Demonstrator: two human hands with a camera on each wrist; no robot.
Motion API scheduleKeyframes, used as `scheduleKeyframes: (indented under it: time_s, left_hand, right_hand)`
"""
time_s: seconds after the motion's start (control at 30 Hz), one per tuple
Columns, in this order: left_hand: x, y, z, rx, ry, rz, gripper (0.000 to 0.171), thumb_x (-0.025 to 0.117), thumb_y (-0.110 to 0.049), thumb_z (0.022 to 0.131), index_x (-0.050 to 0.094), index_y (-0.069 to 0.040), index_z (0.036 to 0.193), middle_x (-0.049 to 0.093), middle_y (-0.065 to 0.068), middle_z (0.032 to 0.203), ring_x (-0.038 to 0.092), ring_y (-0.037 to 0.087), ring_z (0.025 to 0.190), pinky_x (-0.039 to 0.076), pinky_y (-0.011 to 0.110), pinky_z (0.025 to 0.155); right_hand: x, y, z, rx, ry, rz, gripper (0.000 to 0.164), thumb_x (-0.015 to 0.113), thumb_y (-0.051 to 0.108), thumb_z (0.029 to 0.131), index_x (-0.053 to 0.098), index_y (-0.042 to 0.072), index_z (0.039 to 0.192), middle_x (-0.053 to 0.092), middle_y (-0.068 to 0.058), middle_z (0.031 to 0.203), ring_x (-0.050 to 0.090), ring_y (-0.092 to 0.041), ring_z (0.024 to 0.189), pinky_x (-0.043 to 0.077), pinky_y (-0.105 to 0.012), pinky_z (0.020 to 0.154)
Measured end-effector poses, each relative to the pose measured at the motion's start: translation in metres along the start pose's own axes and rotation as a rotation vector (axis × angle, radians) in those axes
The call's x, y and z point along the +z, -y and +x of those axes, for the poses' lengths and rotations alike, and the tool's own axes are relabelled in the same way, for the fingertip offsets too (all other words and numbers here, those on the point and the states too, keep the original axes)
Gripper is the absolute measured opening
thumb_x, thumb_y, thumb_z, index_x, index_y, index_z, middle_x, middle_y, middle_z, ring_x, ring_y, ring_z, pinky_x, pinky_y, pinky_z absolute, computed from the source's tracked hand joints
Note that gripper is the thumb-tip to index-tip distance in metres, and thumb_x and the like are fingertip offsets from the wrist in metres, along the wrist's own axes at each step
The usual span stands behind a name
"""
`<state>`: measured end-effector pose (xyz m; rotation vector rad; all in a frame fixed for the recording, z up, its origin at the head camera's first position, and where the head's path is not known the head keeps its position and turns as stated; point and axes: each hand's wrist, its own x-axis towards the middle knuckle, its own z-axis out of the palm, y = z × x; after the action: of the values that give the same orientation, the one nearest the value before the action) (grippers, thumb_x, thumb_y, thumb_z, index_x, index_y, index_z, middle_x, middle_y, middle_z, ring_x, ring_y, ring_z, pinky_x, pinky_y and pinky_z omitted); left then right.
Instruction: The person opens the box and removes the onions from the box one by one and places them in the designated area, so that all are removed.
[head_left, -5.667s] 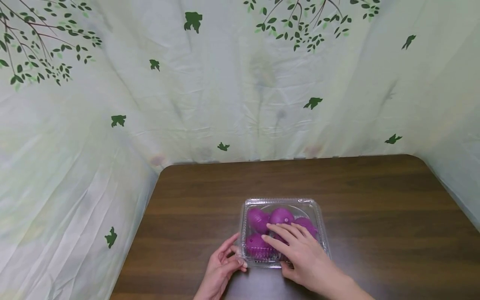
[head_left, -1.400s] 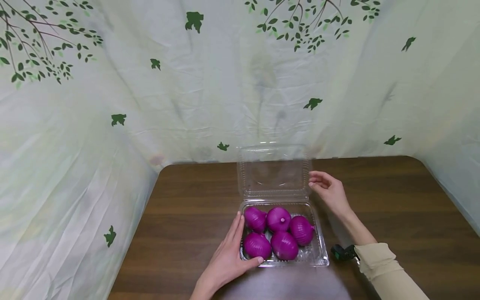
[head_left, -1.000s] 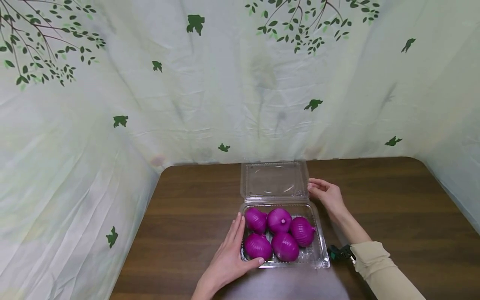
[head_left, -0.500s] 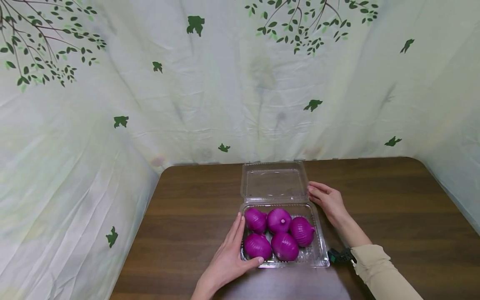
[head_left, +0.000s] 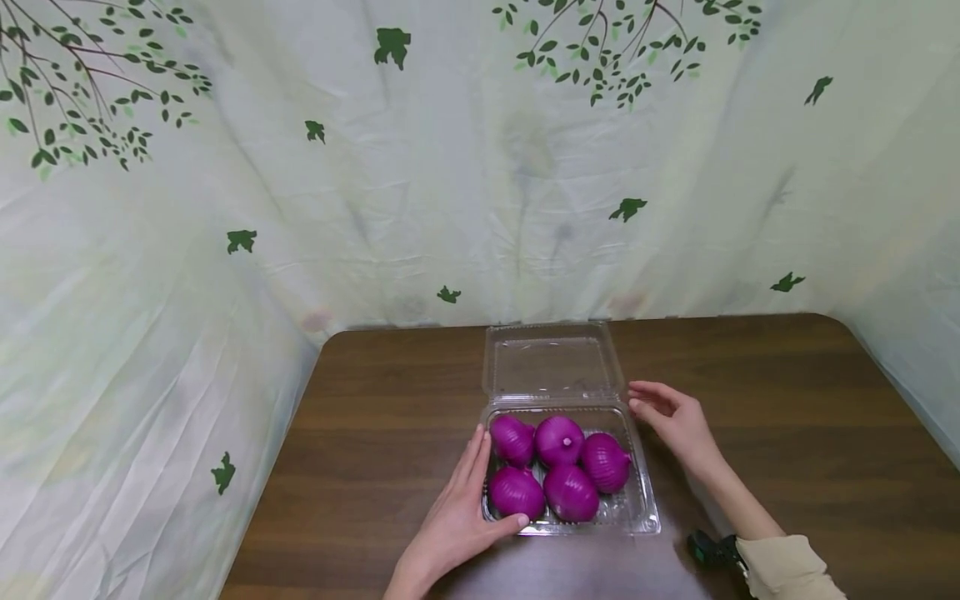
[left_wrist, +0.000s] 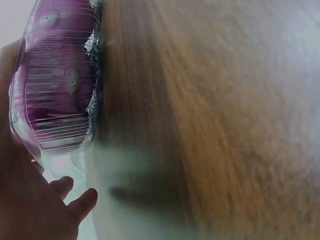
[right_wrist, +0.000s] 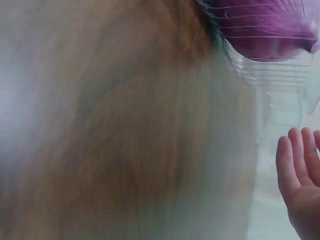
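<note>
Dark brown wood grain runs across the surface (head_left: pixel 390 417), where a clear, ridged plastic container (head_left: pixel 645 522) holds five glossy purple onion-shaped pieces (head_left: pixel 572 493), its transparent lid (head_left: pixel 555 362) folded back. The left hand (head_left: pixel 453 518) rests straight-fingered along its left side, thumb at the front; the right hand (head_left: pixel 681 423), loosely bent and holding nothing, is just beside the lid's hinge. Beyond the rounded far corners hangs pale, creased fabric (head_left: pixel 480 167) printed with green leaves (head_left: pixel 393 47).
</note>
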<state>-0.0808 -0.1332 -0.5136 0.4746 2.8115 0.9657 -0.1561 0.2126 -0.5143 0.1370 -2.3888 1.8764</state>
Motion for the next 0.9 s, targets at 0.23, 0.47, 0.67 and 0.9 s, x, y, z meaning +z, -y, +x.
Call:
scheduleKeyframes:
  time_s: [0.23, 0.47, 0.67, 0.9]
  left_hand:
    - [-0.001, -0.001, -0.001, -0.015, 0.008, -0.021, 0.115, 0.065, -0.075, 0.075, 0.003, -0.027, 0.159, -0.005, -0.012, 0.164, 0.016, 0.022, 0.148, 0.035, 0.055, 0.107]
    - [-0.001, 0.001, 0.000, -0.015, 0.011, -0.079, 0.115, 0.068, -0.071, 0.076, 0.003, -0.027, 0.159, -0.005, -0.011, 0.164, 0.021, 0.025, 0.146, 0.038, 0.057, 0.103]
    - [0.000, 0.001, 0.000, -0.020, 0.015, -0.113, 0.116, 0.070, -0.070, 0.075, 0.002, -0.028, 0.159, -0.006, -0.013, 0.164, 0.020, 0.023, 0.146, 0.038, 0.056, 0.104]
    - [0.001, 0.001, 0.000, 0.004, 0.003, -0.117, 0.117, 0.071, -0.069, 0.075, 0.003, -0.025, 0.160, -0.005, -0.010, 0.164, 0.019, 0.024, 0.146, 0.036, 0.055, 0.106]
  right_hand:
    - [0.000, 0.014, -0.022, -0.281, 0.014, -0.371, 0.037, 0.076, 0.007, 0.086, 0.066, 0.007, 0.123, 0.068, -0.003, 0.114, 0.066, -0.018, 0.097, 0.053, -0.026, 0.083]
    - [0.003, 0.022, -0.037, -0.482, 0.133, -0.423, 0.050, 0.081, 0.007, 0.080, 0.065, 0.017, 0.126, 0.062, -0.001, 0.126, 0.057, -0.019, 0.116, 0.034, -0.011, 0.100]
    - [0.009, 0.025, -0.045, -0.533, 0.239, -0.497, 0.053, 0.084, 0.018, 0.079, 0.064, 0.015, 0.128, 0.058, -0.004, 0.131, 0.055, -0.022, 0.119, 0.038, -0.019, 0.101]
    - [0.014, 0.019, -0.047, -0.531, 0.291, -0.622, 0.066, 0.086, 0.032, 0.075, 0.060, 0.016, 0.134, 0.056, -0.002, 0.135, 0.053, -0.024, 0.119, 0.048, -0.050, 0.091]
